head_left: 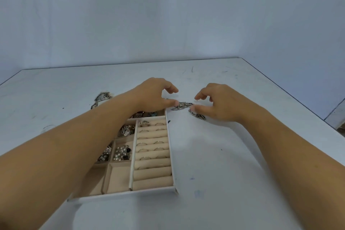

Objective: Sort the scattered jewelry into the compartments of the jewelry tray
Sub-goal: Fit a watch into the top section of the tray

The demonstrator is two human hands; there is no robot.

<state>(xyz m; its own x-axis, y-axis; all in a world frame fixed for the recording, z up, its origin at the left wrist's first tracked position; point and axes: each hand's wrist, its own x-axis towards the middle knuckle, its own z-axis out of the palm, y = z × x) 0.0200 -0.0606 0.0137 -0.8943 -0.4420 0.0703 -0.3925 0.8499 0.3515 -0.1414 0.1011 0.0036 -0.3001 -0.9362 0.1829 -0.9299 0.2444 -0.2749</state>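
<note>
The table (242, 155) has a hard, matt white top, smooth but scuffed with dark marks. Near its front edge, the jewelry tray (172, 155) has a smooth white rim and matt beige, velvety cloth lining. The chain (182, 105) is shiny silver-toned metal. The beads (121, 152) look glossy and pearly.

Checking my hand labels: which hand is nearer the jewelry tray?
Left. The left hand is over the far end of the jewelry tray; the right hand is off to its right, at the chain.
</note>
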